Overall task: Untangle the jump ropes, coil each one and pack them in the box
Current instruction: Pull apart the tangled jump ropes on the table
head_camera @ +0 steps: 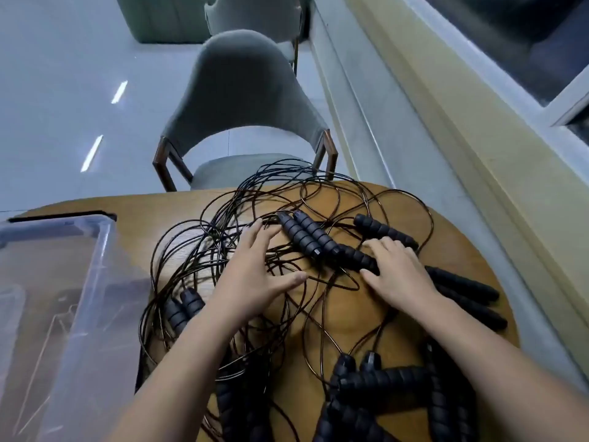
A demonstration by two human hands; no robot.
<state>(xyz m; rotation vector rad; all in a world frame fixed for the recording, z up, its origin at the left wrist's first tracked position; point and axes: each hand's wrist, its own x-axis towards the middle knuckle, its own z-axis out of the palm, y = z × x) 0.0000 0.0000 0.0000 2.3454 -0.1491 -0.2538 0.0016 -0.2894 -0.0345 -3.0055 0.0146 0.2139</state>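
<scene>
Several jump ropes lie in one tangle of thin black cords [204, 250] across the wooden table [462, 250], their ribbed black handles scattered about. Two handles [306, 234] lie side by side at the centre, more sit at the right [462, 288], near left [185, 307] and near edge [382, 384]. My left hand [255, 279] lies flat on the cords, fingers spread and straight. Over a handle [357, 258] rests my right hand [398, 272], fingers extended on it, holding nothing that I can see. The clear plastic box [95, 282] stands at the left, open.
A grey upholstered chair [242, 100] with a brown frame stands pushed in at the far side of the table. A wall ledge and window frame [462, 106] run along the right. Some cords overhang the far table edge towards the chair.
</scene>
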